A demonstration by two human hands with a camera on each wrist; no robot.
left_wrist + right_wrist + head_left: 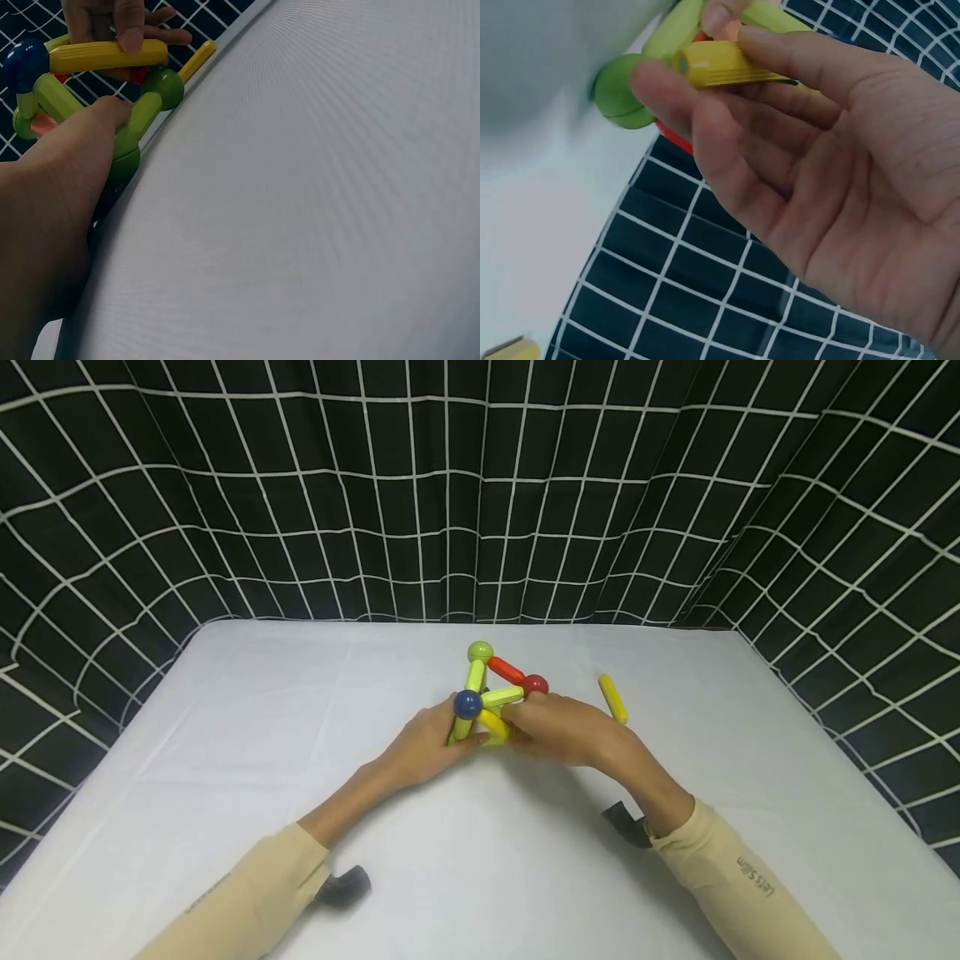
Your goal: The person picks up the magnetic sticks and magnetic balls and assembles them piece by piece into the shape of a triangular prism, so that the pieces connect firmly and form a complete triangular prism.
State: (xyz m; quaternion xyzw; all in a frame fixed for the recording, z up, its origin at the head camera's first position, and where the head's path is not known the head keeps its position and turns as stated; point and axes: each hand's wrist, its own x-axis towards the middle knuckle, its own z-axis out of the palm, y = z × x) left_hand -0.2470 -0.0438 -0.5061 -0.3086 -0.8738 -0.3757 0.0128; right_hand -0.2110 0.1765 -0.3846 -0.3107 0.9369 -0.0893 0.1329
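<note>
A framework of magnetic rods and balls stands at the table's middle, with a blue ball [468, 704], a light green ball [480, 652], a red ball [536, 685] and a red rod [506, 671]. My left hand [427, 743] grips its left side, thumb on a green rod [142, 114]. My right hand [566, 727] pinches a yellow rod [720, 64] between thumb and fingers. One end of that rod meets the blue ball; its other end is close to a lower green ball [622, 91]. The right palm hides part of the framework in the head view.
A loose yellow rod [612, 698] lies on the white table [225, 710], right of the framework. Black curved pieces [345, 887] show beside both sleeves. A black cloth with a white grid [465, 493] hangs behind the table and along its sides.
</note>
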